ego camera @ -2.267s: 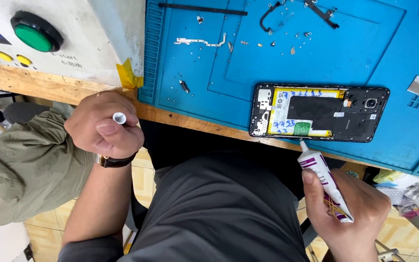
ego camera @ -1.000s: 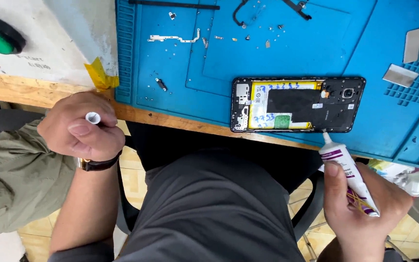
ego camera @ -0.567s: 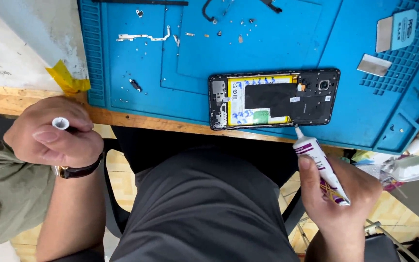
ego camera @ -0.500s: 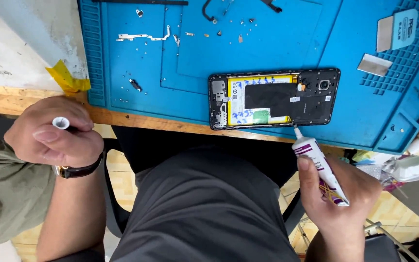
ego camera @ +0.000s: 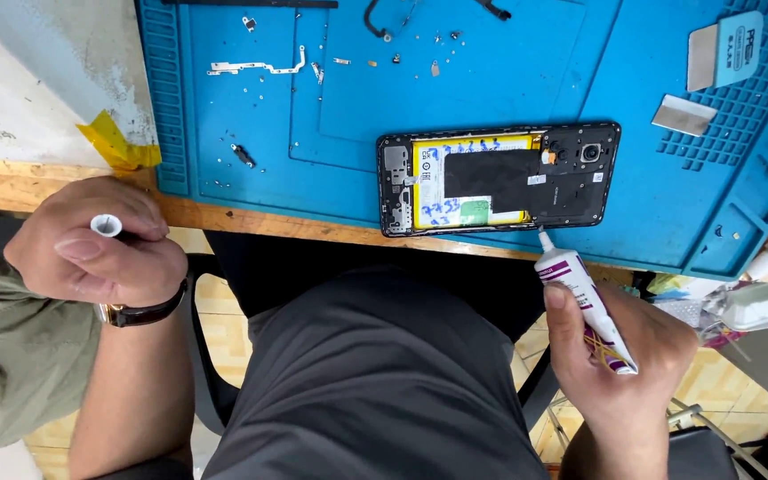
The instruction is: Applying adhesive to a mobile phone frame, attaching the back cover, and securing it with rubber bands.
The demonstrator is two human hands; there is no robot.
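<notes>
The right hand [ego camera: 620, 356] is gripping a white glue tube [ego camera: 587, 302] with fingers wrapped around it, its long axis slanting up and left, nozzle pointing at the lower edge of the opened phone [ego camera: 500, 178]. That phone is lying lengthwise across the blue mat [ego camera: 251, 133]. The left hand [ego camera: 91, 244] is pinching a small white cap [ego camera: 106, 225].

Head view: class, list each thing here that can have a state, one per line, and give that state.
Phone: back cover off, battery showing, flat on the blue mat.
Glue tube: uncapped, nozzle at the phone's lower edge.
Cap: off the tube, pinched in the fingers.
Right hand: closed around the glue tube.
Left hand: closed on the cap, off the bench.
Screws: loose, scattered on the mat.
</notes>
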